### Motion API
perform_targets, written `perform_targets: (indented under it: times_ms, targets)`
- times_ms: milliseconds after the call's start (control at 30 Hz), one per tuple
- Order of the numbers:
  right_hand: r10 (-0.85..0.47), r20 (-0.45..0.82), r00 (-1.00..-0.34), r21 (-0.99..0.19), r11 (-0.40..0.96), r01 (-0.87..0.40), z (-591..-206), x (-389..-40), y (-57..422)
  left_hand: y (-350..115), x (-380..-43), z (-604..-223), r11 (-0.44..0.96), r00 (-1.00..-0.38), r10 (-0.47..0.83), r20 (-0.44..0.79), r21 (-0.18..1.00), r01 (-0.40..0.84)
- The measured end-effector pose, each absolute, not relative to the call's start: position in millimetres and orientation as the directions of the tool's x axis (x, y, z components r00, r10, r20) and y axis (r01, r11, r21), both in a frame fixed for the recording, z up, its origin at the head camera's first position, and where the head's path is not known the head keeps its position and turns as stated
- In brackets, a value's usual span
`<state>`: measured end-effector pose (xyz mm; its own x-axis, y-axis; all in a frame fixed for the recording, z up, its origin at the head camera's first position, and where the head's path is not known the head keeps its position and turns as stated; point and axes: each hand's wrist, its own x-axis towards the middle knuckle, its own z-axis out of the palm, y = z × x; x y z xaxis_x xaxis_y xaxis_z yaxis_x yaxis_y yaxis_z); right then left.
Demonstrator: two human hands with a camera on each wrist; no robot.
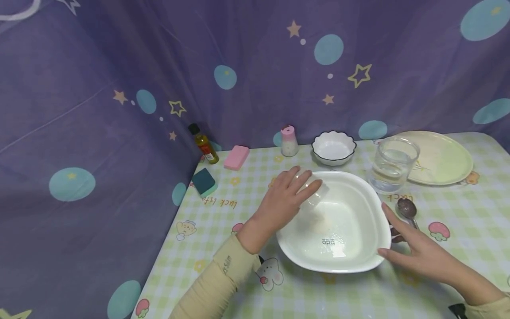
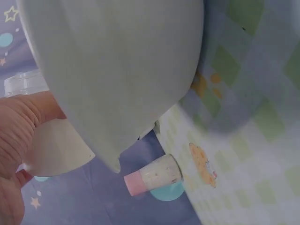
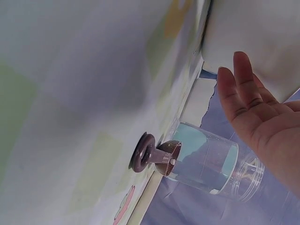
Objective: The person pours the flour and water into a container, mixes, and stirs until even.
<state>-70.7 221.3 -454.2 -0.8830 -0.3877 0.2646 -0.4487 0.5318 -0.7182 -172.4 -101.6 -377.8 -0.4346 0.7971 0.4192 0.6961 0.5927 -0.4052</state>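
Note:
My left hand (image 1: 284, 195) grips a small clear cup (image 1: 317, 195) tilted over the white basin (image 1: 346, 177). In the left wrist view, pale, cream-coloured contents show inside the cup (image 2: 61, 150). A faint beige patch lies below the cup on the basin's floor, which has a wet sheen. At the basin's right side, my right hand (image 1: 424, 254) has thumb and fingertips at the rim and outer wall. Its fingers look straight in the right wrist view, alongside the basin (image 3: 262, 37).
Right of the basin stand a clear container of water (image 1: 392, 170), a brown ladle (image 1: 407, 207) and an oval plate (image 1: 446, 159). Behind it are a scalloped bowl (image 1: 334, 148) and a pink-topped shaker (image 1: 289, 141). Farther left sit a pink block (image 1: 237, 157), an oil bottle (image 1: 205, 146) and a green sponge (image 1: 204, 181).

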Motion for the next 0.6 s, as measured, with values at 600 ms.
perform_targets:
  times_ms: [600]
  targets:
    - [-0.385,0.278,-0.88,-0.724,0.518,-0.456,-457,-71,222,-122,-192,-373,0.643,-0.864,0.374,0.337,0.577,0.504]
